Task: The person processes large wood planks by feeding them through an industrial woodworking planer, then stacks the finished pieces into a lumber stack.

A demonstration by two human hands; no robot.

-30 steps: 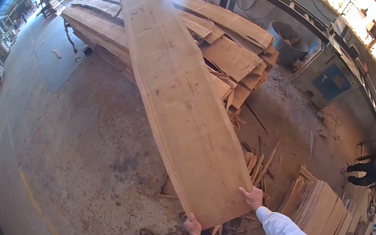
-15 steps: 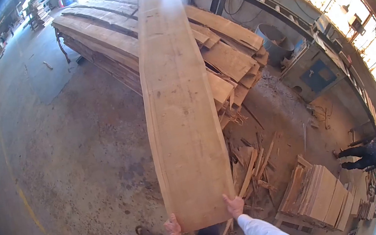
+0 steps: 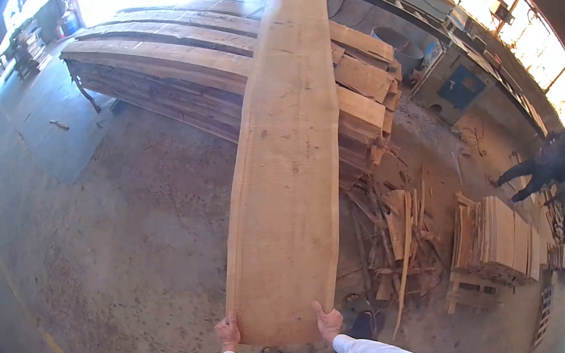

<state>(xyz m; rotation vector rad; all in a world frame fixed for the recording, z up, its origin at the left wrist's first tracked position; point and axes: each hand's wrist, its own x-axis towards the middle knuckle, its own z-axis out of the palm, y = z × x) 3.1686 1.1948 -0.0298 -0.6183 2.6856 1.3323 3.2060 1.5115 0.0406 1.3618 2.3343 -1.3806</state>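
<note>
Left hand (image 3: 228, 331), right hand (image 3: 329, 321): fingers grasping plank (image 3: 289, 175) end; drum (image 3: 408, 54) contents unclear.

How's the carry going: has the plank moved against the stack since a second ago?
Yes: the plank swung its near end left, crossing the stack more squarely.

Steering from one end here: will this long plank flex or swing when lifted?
Probably heavy: the plank is wide and long, crossing the stack. Seems stiff, no visible sag. Gripped only at its near end by left hand and right hand, it may swing.
</note>
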